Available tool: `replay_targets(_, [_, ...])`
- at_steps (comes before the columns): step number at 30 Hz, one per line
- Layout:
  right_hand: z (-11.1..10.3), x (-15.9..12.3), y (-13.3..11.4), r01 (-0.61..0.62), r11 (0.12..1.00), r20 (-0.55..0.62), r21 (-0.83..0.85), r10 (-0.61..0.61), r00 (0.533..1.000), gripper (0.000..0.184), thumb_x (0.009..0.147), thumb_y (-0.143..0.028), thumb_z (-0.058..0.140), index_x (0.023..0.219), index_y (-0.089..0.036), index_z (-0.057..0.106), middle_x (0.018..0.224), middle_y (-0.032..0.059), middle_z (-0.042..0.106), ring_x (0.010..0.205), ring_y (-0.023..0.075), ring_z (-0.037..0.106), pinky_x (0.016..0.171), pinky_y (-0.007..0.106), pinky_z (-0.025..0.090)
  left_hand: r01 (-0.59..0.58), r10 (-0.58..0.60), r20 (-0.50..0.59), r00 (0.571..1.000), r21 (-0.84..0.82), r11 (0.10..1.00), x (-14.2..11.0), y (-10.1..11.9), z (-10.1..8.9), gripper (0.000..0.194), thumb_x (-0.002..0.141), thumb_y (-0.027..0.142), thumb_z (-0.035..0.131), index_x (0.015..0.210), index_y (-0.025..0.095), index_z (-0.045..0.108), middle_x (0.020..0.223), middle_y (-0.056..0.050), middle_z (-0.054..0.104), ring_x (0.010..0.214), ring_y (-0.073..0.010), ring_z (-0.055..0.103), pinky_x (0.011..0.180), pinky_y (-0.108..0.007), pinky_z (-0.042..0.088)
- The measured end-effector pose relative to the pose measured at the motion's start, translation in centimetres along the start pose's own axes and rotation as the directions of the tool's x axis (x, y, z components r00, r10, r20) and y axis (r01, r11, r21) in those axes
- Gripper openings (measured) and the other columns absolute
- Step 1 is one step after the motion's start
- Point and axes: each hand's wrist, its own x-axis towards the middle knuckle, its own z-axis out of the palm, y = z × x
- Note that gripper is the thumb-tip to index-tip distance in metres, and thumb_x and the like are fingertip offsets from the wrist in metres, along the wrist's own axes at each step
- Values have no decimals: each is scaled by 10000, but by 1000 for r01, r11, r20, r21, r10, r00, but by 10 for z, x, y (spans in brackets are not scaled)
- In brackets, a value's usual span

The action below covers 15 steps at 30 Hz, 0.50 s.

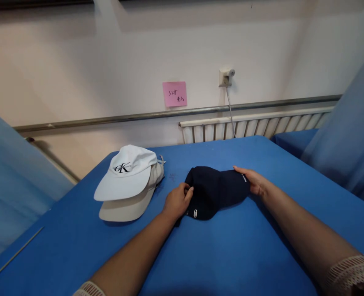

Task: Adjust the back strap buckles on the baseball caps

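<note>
A dark navy baseball cap [211, 189] is held between my two hands above the blue table, its brim pointing right. My left hand [178, 200] grips the crown's left edge, thumb on top and fingers curled. At the brim's tip, my right hand [252, 180] pinches the edge, with the fingers partly hidden beneath. Small white lettering shows on the brim near the right hand, and a small metal oval sits on the cap's lower left. To the left, a white cap [135, 162] with black letters lies stacked on a beige cap [128, 207].
The blue table [231, 255] reaches back to a wall with a metal rail [123, 119] and a white radiator [262, 123]. A pink note [175, 94] and a plugged-in socket [226, 78] are on the wall. Blue curtains [348, 123] hang at both sides. A thin stick [13, 257] lies front left.
</note>
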Motion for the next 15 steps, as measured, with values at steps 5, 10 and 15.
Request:
replay_targets(5, [6,-10,-9,-93,878,202,470,-4,979,113,830,-217,619,848,-135,694,728,90,747,673,210,718,705,329,597,78,-125,-214,969,-216,973,7,-10,-5,289,887,390,507,1069,173,571,999,-91,677,864,-216,650,768,-329,474])
replay_targets(10, [28,-27,-19,153,649,-52,745,-172,984,182,841,-126,553,952,-173,689,859,56,766,812,186,727,763,311,612,142,-387,-307,869,-596,791,12,-14,-4,357,815,378,612,1096,162,576,1105,-127,645,992,-232,634,851,-346,480])
replay_targets(15, [82,-63,9,121,595,-32,795,-158,987,231,740,-24,677,911,-179,674,897,35,753,836,155,717,768,239,605,306,-271,230,935,-908,285,-17,27,12,411,748,455,721,1025,169,619,1083,-125,672,901,-208,666,772,-321,496])
